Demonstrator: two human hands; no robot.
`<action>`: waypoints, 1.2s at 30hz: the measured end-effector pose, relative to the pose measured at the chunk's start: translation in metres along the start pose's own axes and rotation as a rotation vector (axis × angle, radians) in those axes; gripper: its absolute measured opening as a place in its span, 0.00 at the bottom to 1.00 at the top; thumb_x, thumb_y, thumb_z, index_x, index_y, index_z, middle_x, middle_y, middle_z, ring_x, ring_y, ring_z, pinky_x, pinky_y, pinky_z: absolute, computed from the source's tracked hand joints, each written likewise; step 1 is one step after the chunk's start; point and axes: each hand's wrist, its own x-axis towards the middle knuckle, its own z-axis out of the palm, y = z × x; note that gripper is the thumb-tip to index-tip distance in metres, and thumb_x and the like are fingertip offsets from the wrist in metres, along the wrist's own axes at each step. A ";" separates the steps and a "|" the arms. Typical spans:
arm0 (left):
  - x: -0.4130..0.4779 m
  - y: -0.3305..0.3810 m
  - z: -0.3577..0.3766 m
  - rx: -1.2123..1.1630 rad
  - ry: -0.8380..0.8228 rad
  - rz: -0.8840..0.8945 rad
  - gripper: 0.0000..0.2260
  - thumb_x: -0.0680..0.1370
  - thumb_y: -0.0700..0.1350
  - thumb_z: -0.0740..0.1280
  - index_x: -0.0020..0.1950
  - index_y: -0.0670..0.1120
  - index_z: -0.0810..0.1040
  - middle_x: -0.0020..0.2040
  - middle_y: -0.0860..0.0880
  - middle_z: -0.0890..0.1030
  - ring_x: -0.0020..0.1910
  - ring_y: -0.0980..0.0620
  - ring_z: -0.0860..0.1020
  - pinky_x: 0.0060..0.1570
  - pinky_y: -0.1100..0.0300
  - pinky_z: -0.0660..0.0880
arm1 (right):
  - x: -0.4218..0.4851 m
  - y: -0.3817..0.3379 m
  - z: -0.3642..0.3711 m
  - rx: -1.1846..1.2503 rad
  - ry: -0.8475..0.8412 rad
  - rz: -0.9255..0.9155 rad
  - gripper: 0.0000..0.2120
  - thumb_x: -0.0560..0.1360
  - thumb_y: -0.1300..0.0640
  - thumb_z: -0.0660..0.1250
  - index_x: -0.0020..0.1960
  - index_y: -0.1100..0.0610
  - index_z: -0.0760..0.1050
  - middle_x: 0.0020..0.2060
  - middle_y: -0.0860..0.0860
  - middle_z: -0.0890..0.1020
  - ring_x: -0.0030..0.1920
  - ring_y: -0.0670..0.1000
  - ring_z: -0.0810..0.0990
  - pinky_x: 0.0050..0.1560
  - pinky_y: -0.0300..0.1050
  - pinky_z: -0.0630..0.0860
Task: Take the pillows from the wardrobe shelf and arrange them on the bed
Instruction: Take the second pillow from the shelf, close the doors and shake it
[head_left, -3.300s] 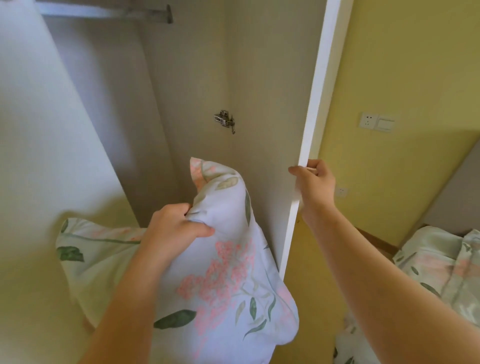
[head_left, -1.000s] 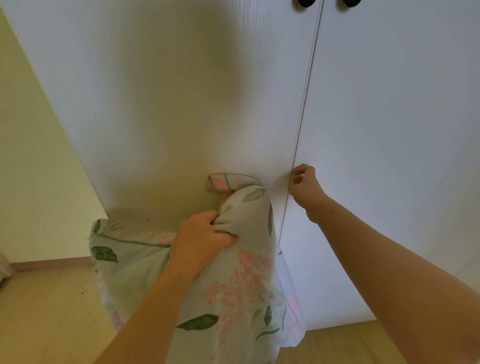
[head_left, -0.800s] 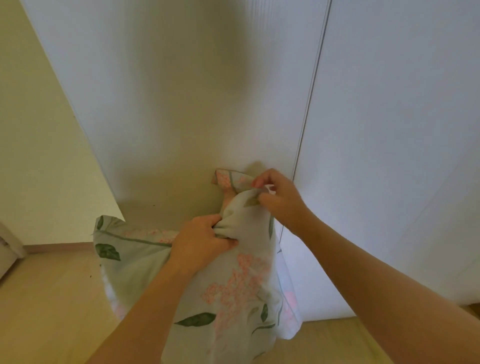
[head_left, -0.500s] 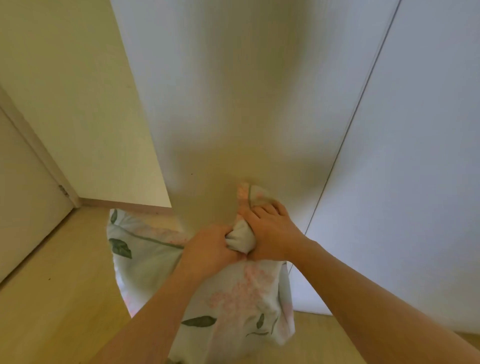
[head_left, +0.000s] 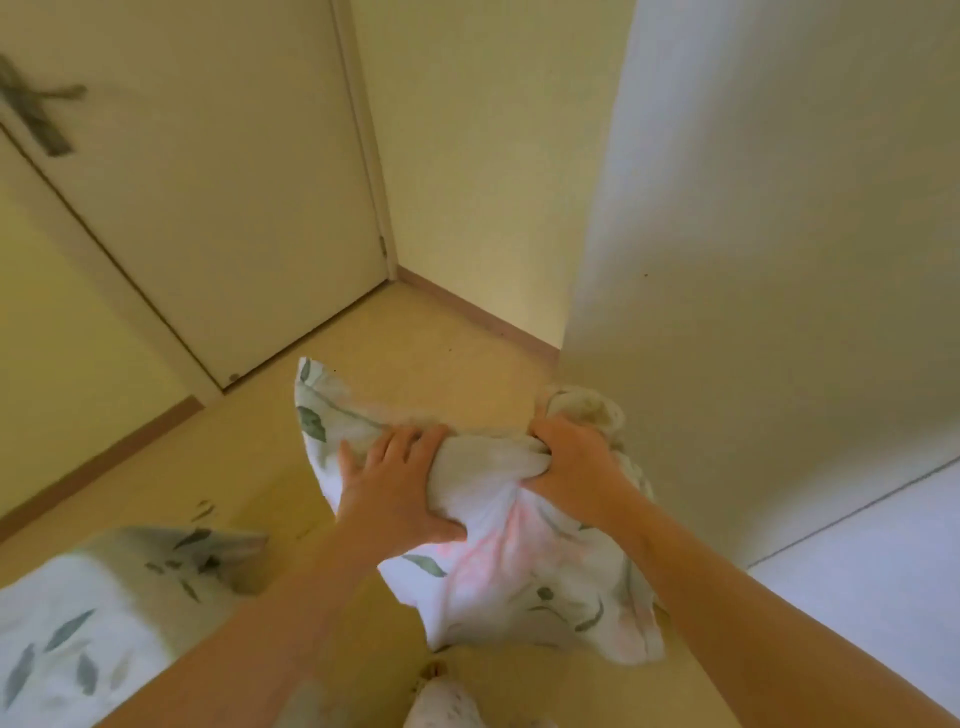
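Above the wooden floor (head_left: 415, 338), in the head view, a floral pillow (head_left: 519, 587) hangs in the air, held by both hands in front of the white wardrobe (head_left: 753, 260) at the right. The left hand (head_left: 389, 483) clamps the pillow's upper edge, fingers (head_left: 410, 441) curled over the top and thumb pressed into the front. The right hand (head_left: 566, 462) grips bunched fabric near the upper right corner. A bed (head_left: 78, 623) in matching floral cloth shows at lower left, apart from the pillow.
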 end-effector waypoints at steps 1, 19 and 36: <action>-0.003 -0.014 0.004 0.016 -0.020 -0.042 0.46 0.61 0.66 0.69 0.73 0.59 0.51 0.69 0.53 0.66 0.69 0.48 0.64 0.67 0.42 0.56 | 0.006 -0.009 0.009 0.022 -0.018 -0.041 0.14 0.71 0.61 0.67 0.32 0.56 0.65 0.29 0.51 0.71 0.34 0.49 0.71 0.30 0.38 0.63; 0.082 -0.231 -0.041 -0.456 -0.007 -0.296 0.11 0.70 0.52 0.69 0.32 0.52 0.69 0.30 0.55 0.71 0.34 0.51 0.73 0.32 0.60 0.68 | 0.215 -0.154 0.137 -0.500 -0.234 -0.282 0.33 0.67 0.42 0.68 0.69 0.48 0.63 0.62 0.49 0.74 0.65 0.55 0.69 0.67 0.56 0.58; 0.153 -0.495 -0.077 -0.459 0.251 -0.744 0.11 0.69 0.53 0.68 0.50 0.52 0.78 0.46 0.52 0.83 0.45 0.49 0.80 0.39 0.57 0.77 | 0.466 -0.342 0.280 -0.267 -0.489 -0.614 0.05 0.73 0.56 0.62 0.41 0.54 0.66 0.31 0.48 0.74 0.34 0.54 0.74 0.27 0.43 0.63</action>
